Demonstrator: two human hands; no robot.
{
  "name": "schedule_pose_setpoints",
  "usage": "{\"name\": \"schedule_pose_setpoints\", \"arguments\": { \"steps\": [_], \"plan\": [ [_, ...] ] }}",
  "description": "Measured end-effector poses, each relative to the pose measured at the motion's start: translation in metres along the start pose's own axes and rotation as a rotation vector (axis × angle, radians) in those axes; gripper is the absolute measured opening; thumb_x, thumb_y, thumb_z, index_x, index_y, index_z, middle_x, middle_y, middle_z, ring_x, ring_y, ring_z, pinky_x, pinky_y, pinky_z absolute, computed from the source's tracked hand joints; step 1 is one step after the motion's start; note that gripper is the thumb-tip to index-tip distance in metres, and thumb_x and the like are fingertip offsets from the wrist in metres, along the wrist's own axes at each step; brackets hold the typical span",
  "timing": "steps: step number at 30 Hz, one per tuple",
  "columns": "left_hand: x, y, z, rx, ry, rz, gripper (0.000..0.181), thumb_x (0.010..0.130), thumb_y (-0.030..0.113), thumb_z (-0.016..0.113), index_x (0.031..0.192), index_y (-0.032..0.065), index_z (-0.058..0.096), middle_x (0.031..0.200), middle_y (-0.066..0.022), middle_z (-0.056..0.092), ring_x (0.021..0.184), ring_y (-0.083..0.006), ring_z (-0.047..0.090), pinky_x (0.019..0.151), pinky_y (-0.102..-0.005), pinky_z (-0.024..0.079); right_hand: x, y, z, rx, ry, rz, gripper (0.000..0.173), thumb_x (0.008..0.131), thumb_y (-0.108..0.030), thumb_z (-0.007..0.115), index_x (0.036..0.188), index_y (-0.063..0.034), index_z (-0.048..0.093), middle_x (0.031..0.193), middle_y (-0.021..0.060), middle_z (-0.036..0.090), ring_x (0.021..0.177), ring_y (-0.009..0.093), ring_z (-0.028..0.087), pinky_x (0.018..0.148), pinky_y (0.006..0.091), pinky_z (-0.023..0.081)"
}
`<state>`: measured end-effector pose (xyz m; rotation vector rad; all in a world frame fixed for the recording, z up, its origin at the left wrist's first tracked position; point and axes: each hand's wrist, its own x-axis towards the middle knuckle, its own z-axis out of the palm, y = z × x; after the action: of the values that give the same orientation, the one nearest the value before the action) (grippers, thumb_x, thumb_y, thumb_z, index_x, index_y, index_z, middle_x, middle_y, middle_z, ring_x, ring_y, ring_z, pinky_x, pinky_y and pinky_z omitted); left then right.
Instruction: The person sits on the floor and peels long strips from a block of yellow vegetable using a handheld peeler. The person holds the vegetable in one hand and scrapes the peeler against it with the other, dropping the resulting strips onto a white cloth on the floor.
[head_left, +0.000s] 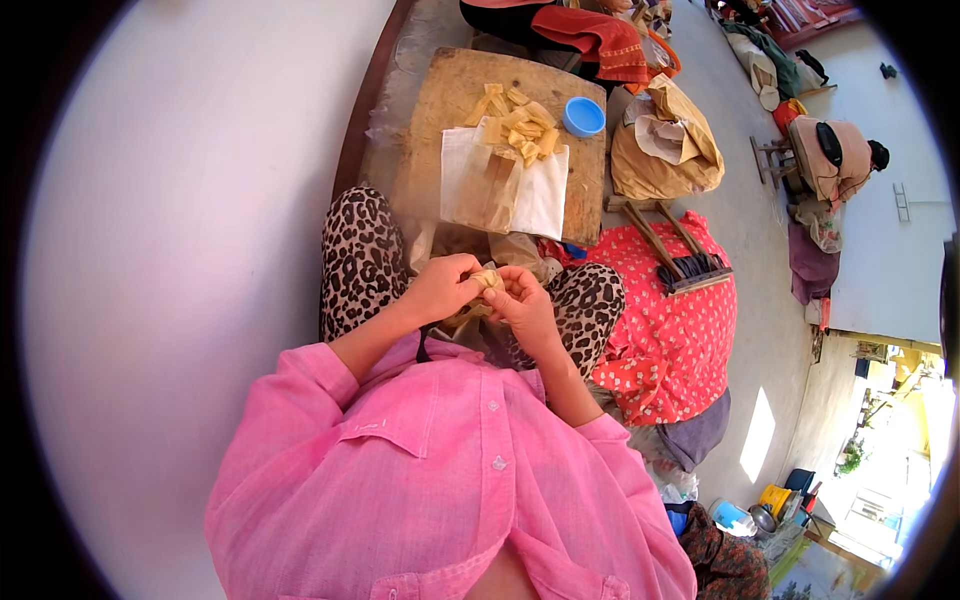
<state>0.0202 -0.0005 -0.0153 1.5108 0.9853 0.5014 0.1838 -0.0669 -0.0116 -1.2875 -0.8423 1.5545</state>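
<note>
Close above my lap, my left hand (444, 286) and my right hand (525, 304) meet with their fingertips pinching a small yellowish folded strip (487, 279). The strip's exact material cannot be made out. Below the hands, more yellowish material is partly hidden between my knees. Ahead of me stands a worn wooden table (420, 165). On it lies a pile of similar yellowish strips (529, 131), touching a white cloth (546, 206). Translucent tan sheets (486, 191) rest over the cloth, and a small blue plastic bowl (583, 117) sits to the right of the pile.
A large brown paper sack (664, 154) stands right of the table. Beside my right knee are a wooden stool frame (675, 251) and red floral fabric (667, 330). A white wall (195, 262) runs along my left. Other people sit beyond the table and at far right.
</note>
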Motion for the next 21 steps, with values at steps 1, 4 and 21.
{"name": "schedule_pose_setpoints", "arguments": {
  "steps": [1,4,21],
  "plan": [
    [0.001,-0.002,0.001,0.021,0.015,-0.049,0.014,0.08,0.011,0.061,0.083,-0.0019,0.059,0.073,-0.0085,0.058,0.065,-0.0175,0.055,0.06,-0.0292,0.045,-0.001,0.001,0.001,-0.034,0.014,0.016,0.029,0.087,-0.017,0.063,0.11,-0.0027,0.053,0.089,0.004,0.062,0.073,0.008,0.057,0.058,0.0197,0.047],
    [-0.001,-0.005,0.002,0.186,-0.01,0.151,0.014,0.079,0.012,0.061,0.084,-0.0013,0.059,0.073,-0.0098,0.059,0.065,-0.0171,0.055,0.06,-0.0296,0.045,-0.002,0.004,0.001,-0.221,0.06,-0.002,0.023,0.085,-0.012,0.062,0.105,-0.0013,0.057,0.089,0.005,0.062,0.077,0.01,0.057,0.064,0.0227,0.047],
    [-0.011,0.005,0.004,-0.047,-0.092,0.039,0.026,0.081,0.008,0.054,0.106,0.0017,0.056,0.083,-0.0109,0.065,0.072,-0.0187,0.062,0.064,-0.0306,0.049,0.001,0.015,-0.012,0.287,-0.045,0.069,0.021,0.083,0.0,0.059,0.103,-0.0037,0.055,0.095,0.0031,0.062,0.086,0.009,0.06,0.077,0.0222,0.048]
  ]
}}
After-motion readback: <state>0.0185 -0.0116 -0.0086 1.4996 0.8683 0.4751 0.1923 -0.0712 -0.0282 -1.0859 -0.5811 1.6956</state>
